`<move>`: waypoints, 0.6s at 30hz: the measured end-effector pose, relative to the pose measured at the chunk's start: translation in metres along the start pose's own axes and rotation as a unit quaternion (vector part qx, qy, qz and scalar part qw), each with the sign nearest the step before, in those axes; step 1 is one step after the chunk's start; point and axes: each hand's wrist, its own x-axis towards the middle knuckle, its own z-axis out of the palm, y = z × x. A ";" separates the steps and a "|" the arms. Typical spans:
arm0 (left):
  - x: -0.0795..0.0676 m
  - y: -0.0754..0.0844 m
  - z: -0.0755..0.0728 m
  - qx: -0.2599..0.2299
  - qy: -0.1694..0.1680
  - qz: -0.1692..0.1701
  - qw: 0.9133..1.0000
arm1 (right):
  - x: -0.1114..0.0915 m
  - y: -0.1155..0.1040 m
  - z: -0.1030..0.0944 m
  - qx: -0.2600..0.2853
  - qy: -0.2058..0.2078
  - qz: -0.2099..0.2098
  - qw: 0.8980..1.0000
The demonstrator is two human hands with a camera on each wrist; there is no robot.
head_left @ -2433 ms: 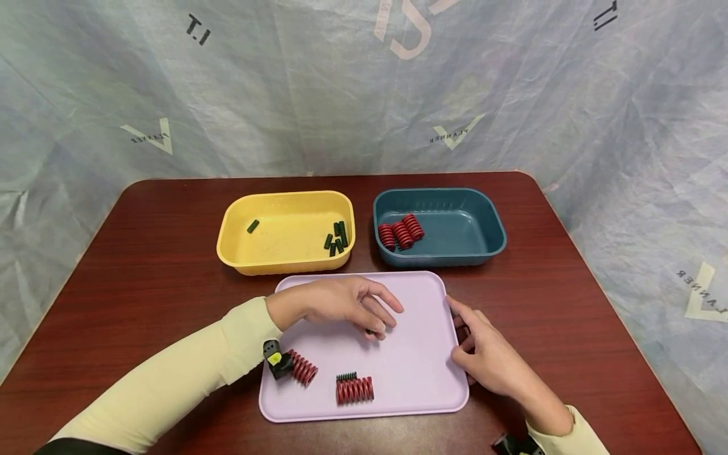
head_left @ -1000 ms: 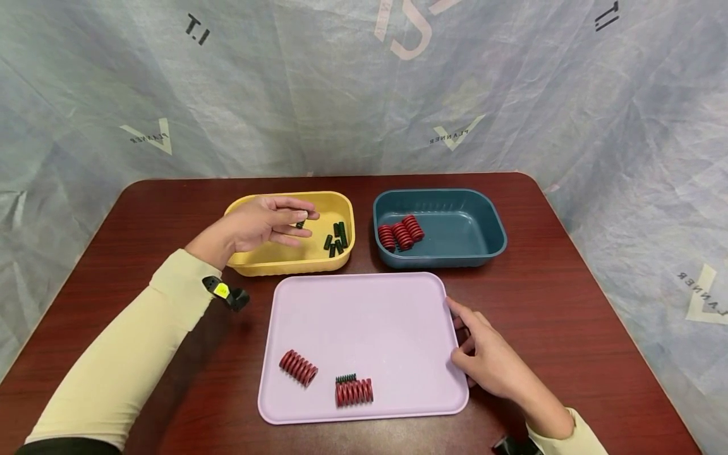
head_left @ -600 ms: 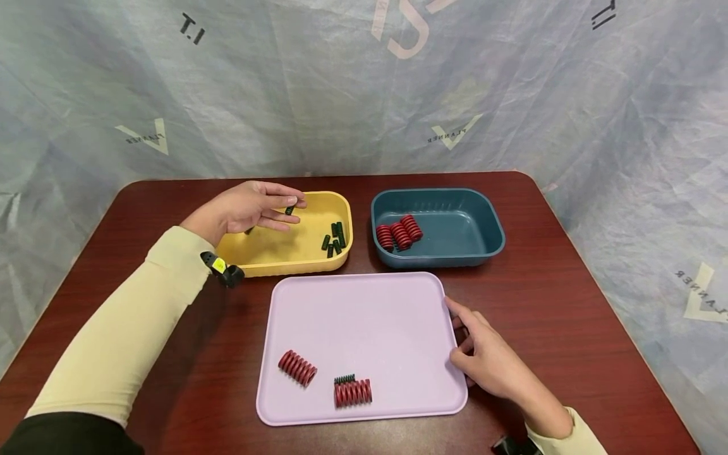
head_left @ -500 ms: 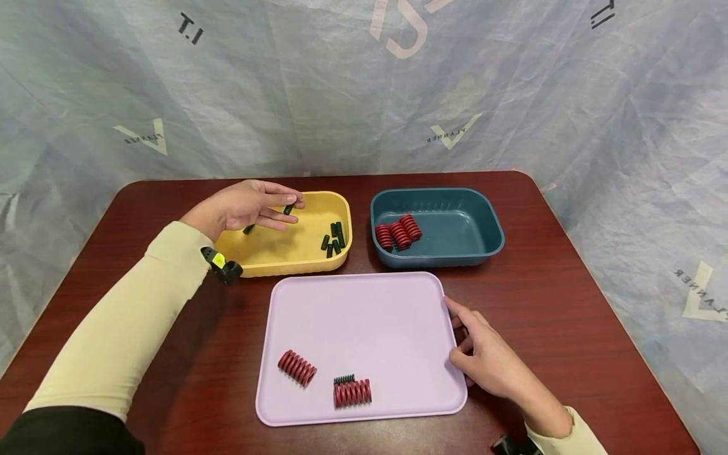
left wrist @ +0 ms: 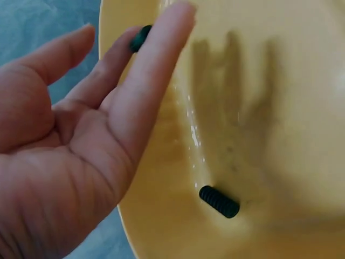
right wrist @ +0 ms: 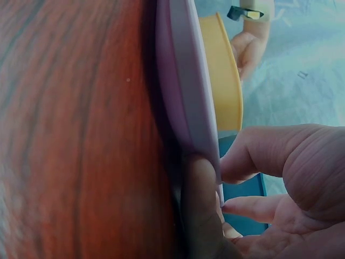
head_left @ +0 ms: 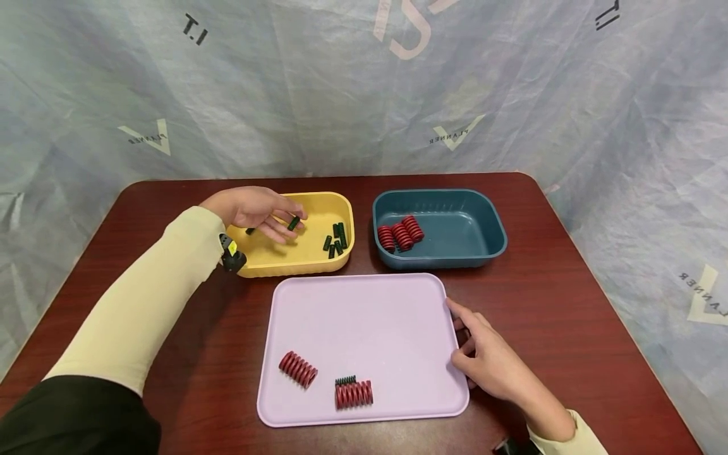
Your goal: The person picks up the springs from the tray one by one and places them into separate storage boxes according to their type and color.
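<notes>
My left hand (head_left: 256, 208) is over the yellow bin (head_left: 273, 268), fingers extended and spread. A dark green coil spring (head_left: 293, 223) shows right at its fingertips; in the left wrist view the thumb stands apart from this spring (left wrist: 141, 39). Another green spring (left wrist: 219, 202) lies on the bin's floor below the palm. My right hand (head_left: 491, 360) grips the right edge of the lilac tray (head_left: 364, 328), thumb at the rim and a finger along the side in the right wrist view. On the tray lie two red springs (head_left: 298, 370) and a small green spring (head_left: 345, 380).
Several green springs (head_left: 343, 235) lie at the right end of the yellow bin. To its right, a teal bin (head_left: 455, 259) holds three red springs (head_left: 402, 237). Both bins stand behind the tray on the reddish-brown table (head_left: 569, 316), with a grey sheet (head_left: 341, 95) hanging behind.
My left hand has carried the green spring from above the tray to the yellow bin, then dipped, and the spring now shows lower at its fingertips. My right hand has stayed at the tray's edge.
</notes>
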 end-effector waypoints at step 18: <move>0.003 0.009 -0.003 0.019 -0.043 -0.046 0.998 | 0.001 -0.003 0.000 0.002 -0.005 0.018 1.000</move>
